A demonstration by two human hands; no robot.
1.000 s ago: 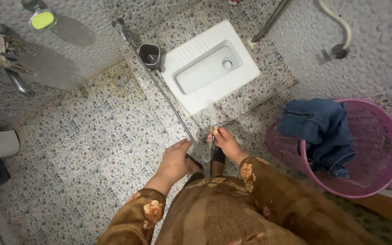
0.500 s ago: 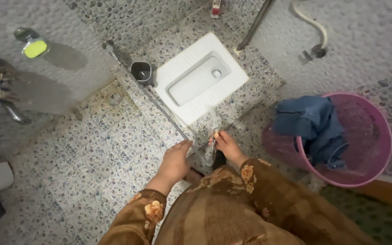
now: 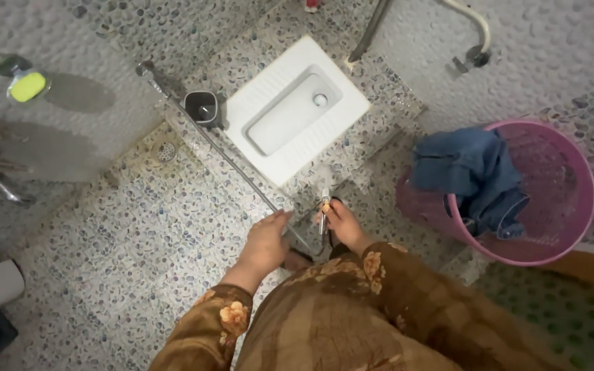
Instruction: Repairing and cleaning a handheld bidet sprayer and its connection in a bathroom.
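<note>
- The left hand (image 3: 266,240), at lower centre of the frame, has its fingers curled around the near end of a long metal hose (image 3: 223,152).
- The hose runs diagonally up-left across the pebbled floor (image 3: 125,261) to a fitting near a small dark cup (image 3: 203,108).
- The right hand (image 3: 342,223), just right of the left, pinches a small spray nozzle (image 3: 324,199) between its fingers; water spreads from the nozzle toward the upper frame.
- A white squat toilet (image 3: 297,110) lies at upper centre, just above the nozzle.
- A pink basket (image 3: 558,227) at right holds blue clothes (image 3: 469,165) draped over its rim.
- A yellow-green soap (image 3: 27,86) sits at upper left.
- Brown floral sleeves (image 3: 379,275) fill the lower frame.
</note>
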